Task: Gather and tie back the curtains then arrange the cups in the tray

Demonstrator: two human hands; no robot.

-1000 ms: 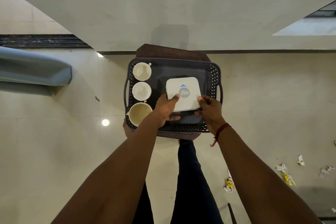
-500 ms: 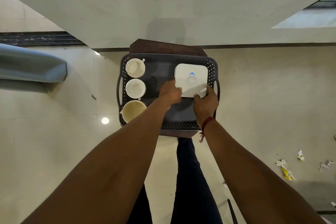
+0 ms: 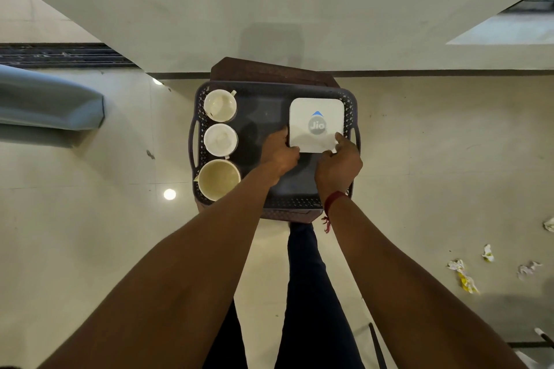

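Observation:
A dark perforated tray [image 3: 271, 205] with side handles sits on a brown stool. Three cups stand in a column along its left side: a white cup [image 3: 219, 105] at the far end, a second white cup [image 3: 220, 139] in the middle and a larger cream cup [image 3: 218, 179] nearest me. A white square box [image 3: 316, 124] with a blue and grey logo lies in the tray's far right corner. My left hand [image 3: 278, 153] grips the box's near left corner. My right hand [image 3: 338, 163] pinches its near right corner.
The brown stool [image 3: 269, 70] stands against a pale wall on a tiled floor. A grey curtain bundle [image 3: 48, 99] lies at the left. Crumpled paper scraps [image 3: 463, 274] litter the floor at the right. My dark-trousered legs [image 3: 308, 293] are below the tray.
Both hands have slid the white box from the middle of the tray to its far right corner. The cups have not moved.

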